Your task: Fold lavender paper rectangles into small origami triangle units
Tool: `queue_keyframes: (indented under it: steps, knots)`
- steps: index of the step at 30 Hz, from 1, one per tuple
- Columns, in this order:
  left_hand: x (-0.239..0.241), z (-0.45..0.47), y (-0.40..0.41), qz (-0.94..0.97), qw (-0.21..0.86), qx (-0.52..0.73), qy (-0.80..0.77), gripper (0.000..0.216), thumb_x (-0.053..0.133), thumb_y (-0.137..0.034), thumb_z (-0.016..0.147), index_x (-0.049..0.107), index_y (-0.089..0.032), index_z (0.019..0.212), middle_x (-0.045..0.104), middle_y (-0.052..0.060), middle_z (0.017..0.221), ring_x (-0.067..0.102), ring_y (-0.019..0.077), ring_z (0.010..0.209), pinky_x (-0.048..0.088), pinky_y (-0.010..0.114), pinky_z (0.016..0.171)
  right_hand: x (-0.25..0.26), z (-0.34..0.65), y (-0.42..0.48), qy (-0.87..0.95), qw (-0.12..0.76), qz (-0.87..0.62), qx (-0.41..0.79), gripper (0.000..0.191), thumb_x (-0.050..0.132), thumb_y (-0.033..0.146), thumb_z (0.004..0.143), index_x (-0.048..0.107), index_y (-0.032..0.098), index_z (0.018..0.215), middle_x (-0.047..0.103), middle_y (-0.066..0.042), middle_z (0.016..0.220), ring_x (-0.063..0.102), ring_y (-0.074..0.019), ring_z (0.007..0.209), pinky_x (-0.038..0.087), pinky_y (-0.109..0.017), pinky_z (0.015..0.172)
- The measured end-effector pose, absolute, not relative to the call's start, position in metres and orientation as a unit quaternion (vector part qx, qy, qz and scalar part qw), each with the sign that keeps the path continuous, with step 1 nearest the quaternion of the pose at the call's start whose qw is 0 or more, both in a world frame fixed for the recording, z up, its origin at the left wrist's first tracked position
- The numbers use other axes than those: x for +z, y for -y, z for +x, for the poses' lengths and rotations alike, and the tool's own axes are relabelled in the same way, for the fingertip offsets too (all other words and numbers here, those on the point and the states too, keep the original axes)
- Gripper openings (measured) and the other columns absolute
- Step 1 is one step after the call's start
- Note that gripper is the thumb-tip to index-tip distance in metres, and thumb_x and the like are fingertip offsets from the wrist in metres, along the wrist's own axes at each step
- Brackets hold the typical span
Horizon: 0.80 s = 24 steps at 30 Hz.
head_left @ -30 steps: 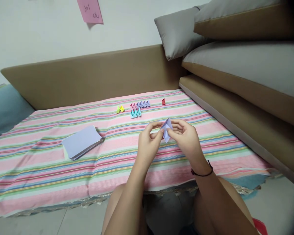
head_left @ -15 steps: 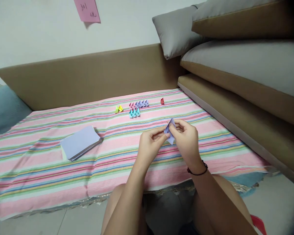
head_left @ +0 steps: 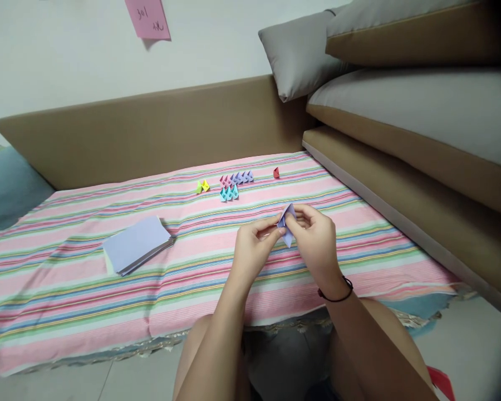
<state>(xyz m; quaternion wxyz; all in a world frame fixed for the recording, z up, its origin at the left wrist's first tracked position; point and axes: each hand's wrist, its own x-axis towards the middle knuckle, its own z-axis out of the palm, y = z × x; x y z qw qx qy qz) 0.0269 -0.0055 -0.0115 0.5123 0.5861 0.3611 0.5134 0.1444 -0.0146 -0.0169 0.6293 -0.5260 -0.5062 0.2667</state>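
Note:
A small folded piece of lavender paper (head_left: 289, 239) is pinched between both hands, above the striped cloth. My left hand (head_left: 254, 239) grips its left edge with thumb and fingers. With its thumb pressed on the paper's face, my right hand (head_left: 316, 234) holds the other side; its fingers are partly hidden behind the sheet. Beyond the hands stand several folded paper pieces: a pink and lavender row (head_left: 237, 178), a turquoise row (head_left: 229, 193), a yellow-green pair (head_left: 203, 186) and a single red piece (head_left: 276, 173).
A stack of lavender-topped paper (head_left: 137, 245) lies to the left on the striped cloth (head_left: 87, 303). A brown backrest (head_left: 150, 133) runs along the wall. Large cushions (head_left: 409, 117) are piled at the right, and a blue cushion (head_left: 12, 186) sits at the far left.
Both hands and the lavender paper have shifted very slightly to the left. The paper's tilt differs a little, while both hands keep their hold.

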Motion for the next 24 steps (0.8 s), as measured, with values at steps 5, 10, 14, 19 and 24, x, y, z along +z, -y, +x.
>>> queue_keyframes:
  steps: [5,10,14,19,24]
  knots:
    - [-0.0117,0.0298,0.0063,0.585,0.524,0.503,-0.361,0.029,0.076,-0.025,0.066,0.075,-0.015,0.093,0.074,0.008,0.097,0.067,0.028,0.097,0.053,0.04,0.089,-0.019,0.1444,0.0132,0.514,0.613,-0.565,0.202,0.018,0.055,0.032,0.081,0.066,0.017,0.08,0.067,-0.005,0.072,0.063,-0.0187,0.067,0.049,-0.028,0.061]
    - [-0.012,0.025,0.0031,0.587,0.487,0.523,-0.381,0.029,0.072,-0.018,0.07,0.073,-0.014,0.098,0.073,0.009,0.101,0.067,0.0262,0.097,0.053,0.038,0.089,-0.019,0.1455,0.0113,0.505,0.63,-0.494,0.321,0.023,0.063,0.025,0.074,0.065,0.015,0.095,0.071,-0.009,0.091,0.067,-0.0223,0.085,0.054,-0.032,0.074]
    - [-0.0123,0.0227,0.0027,0.596,0.482,0.519,-0.379,0.027,0.071,-0.018,0.071,0.073,-0.013,0.097,0.072,0.01,0.104,0.066,0.0275,0.101,0.052,0.039,0.09,-0.0196,0.1453,0.0118,0.507,0.632,-0.496,0.313,0.025,0.063,0.025,0.075,0.064,0.015,0.097,0.071,-0.009,0.091,0.068,-0.0222,0.084,0.055,-0.033,0.073]
    - [-0.0141,0.0277,0.0043,0.6,0.511,0.495,-0.366,0.028,0.076,-0.026,0.067,0.075,-0.015,0.093,0.075,0.009,0.095,0.066,0.0295,0.101,0.052,0.041,0.089,-0.0211,0.1449,0.0123,0.515,0.617,-0.56,0.201,0.017,0.058,0.033,0.081,0.066,0.018,0.087,0.07,-0.006,0.077,0.066,-0.0204,0.07,0.053,-0.032,0.065]
    - [-0.0161,0.0278,0.0025,0.591,0.512,0.5,-0.373,0.031,0.076,-0.024,0.066,0.074,-0.015,0.096,0.074,0.009,0.097,0.067,0.0287,0.097,0.053,0.041,0.088,-0.0217,0.146,0.0106,0.509,0.632,-0.527,0.252,0.02,0.061,0.027,0.077,0.065,0.018,0.094,0.071,-0.007,0.084,0.068,-0.0211,0.076,0.054,-0.032,0.069]
